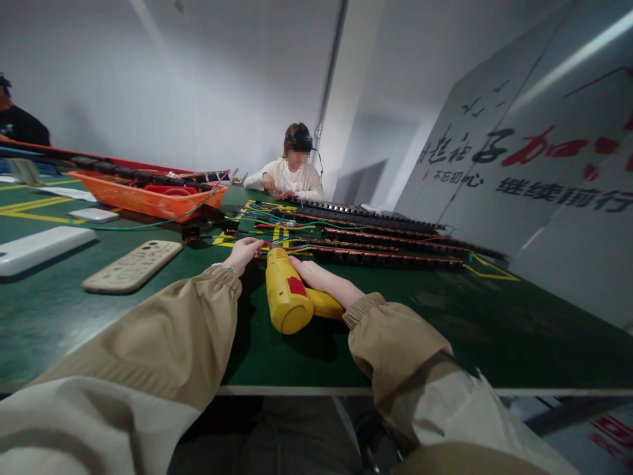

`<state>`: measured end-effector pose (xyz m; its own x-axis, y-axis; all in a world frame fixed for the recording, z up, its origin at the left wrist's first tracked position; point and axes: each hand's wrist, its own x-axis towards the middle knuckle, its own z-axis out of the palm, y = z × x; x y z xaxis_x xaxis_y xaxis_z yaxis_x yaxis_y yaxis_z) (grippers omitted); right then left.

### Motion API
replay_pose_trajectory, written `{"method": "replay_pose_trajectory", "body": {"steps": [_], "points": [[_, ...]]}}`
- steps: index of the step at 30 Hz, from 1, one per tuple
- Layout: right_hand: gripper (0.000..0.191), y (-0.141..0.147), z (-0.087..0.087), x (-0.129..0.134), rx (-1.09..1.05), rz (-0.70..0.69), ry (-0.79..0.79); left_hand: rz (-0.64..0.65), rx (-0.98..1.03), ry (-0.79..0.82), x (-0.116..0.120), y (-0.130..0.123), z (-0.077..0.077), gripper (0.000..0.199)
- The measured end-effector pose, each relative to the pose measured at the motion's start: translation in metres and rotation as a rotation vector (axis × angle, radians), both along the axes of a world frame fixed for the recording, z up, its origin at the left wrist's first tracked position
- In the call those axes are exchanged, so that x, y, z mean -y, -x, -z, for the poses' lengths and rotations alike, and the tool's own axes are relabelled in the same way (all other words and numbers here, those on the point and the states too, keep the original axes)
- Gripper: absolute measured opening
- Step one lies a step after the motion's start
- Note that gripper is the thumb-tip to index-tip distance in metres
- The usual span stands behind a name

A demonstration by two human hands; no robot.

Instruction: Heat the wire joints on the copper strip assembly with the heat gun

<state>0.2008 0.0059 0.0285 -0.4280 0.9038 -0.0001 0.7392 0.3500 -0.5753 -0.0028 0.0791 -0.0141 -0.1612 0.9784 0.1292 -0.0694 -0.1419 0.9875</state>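
My right hand [316, 274] is closed around the handle of a yellow heat gun [285, 290] with a red label on its side. The gun's nozzle points away from me, toward thin coloured wires [297, 248] that run from a long black strip [386, 256]. Just left of the nozzle, my left hand [244, 254] pinches the end of the wires between thumb and fingers. The nozzle's tip and the exact spot on the wires are partly hidden by the gun's body.
An orange tray [148, 198] with black parts stands back left. A patterned phone case [133, 265], a white power bank-like block [47, 249] and a small white object [93, 215] lie left. More black strips [395, 237] stretch right. A person [291, 168] sits opposite; another sits far left.
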Motion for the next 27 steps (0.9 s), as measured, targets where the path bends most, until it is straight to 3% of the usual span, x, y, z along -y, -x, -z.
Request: {"method": "replay_pose_trajectory", "body": {"steps": [5, 12, 27], "points": [[0.079, -0.012, 0.0, -0.002, 0.023, -0.036, -0.012, -0.004, 0.019, 0.034, 0.009, -0.003, -0.008, 0.011], [0.077, -0.038, -0.004, -0.004, 0.045, 0.141, -0.026, 0.007, -0.035, 0.019, 0.022, -0.002, -0.014, 0.01], [0.077, -0.055, -0.005, -0.004, 0.035, 0.202, -0.044, -0.042, -0.124, -0.023, 0.025, -0.001, -0.011, 0.013]]}}
